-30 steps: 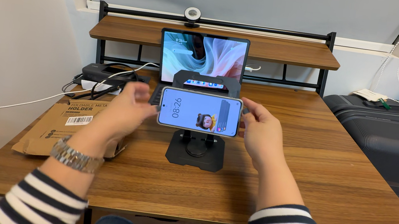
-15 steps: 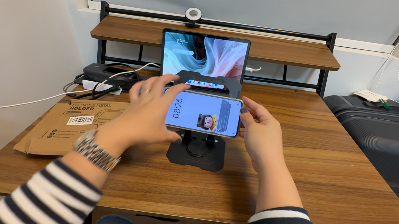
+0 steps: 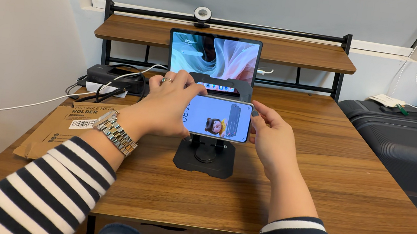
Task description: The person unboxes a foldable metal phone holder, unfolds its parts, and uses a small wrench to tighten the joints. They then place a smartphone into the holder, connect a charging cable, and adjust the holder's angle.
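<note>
2 hands settle a lit, landscape smartphone (image 3: 219,118) on a black folding metal stand (image 3: 204,157) at the desk's middle.
Left hand (image 3: 166,107) clasps the phone's left end, right hand (image 3: 269,136) pinches its right edge — judged the seating step; steady alignment is what it calls for; a flat brown cardboard package (image 3: 63,124) with white barcode label lies left.

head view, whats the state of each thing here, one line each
phone: lit, sideways, above the stand
left hand: gripping the phone's left end, fingers over its top edge
right hand: fingertips on the phone's right end
stand: upright on the desk, base flat
tablet: screen on, propped upright
suitcase: closed
cardboard package: lying flat
</note>
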